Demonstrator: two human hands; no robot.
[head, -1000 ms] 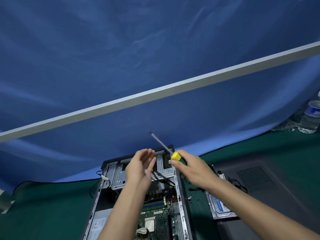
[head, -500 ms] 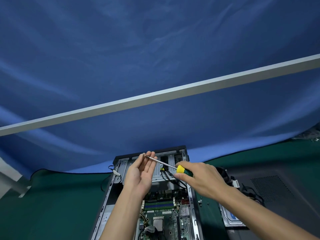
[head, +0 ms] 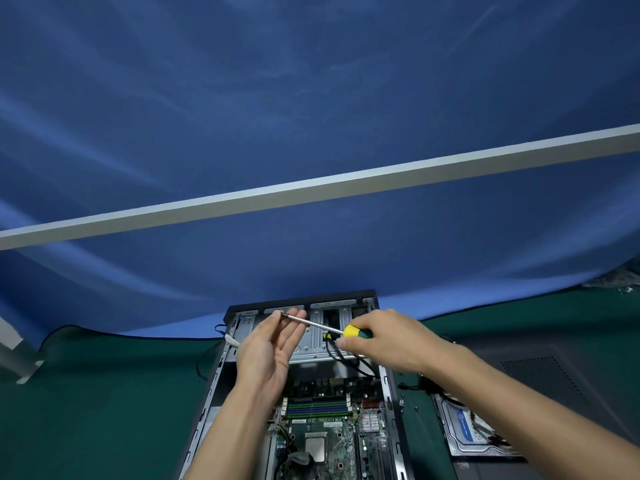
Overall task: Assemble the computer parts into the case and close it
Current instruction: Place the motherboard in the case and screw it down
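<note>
Currently the right hand (head: 388, 341) has its grip closed round the yellow-green handle of the screwdriver (head: 323, 326). Its shaft runs left and slightly far, tip at the fingertips of the left hand (head: 268, 344), whose fingers are straight and nearly together. Both hover over the far end of the open case (head: 304, 393), long axis near-to-far on the green tabletop (head: 104, 410). A drive (head: 467, 431) lies right; near edges are cut off.

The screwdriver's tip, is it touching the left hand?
Touching. The head view shows the screwdriver tip meeting the left hand fingertips.
</note>
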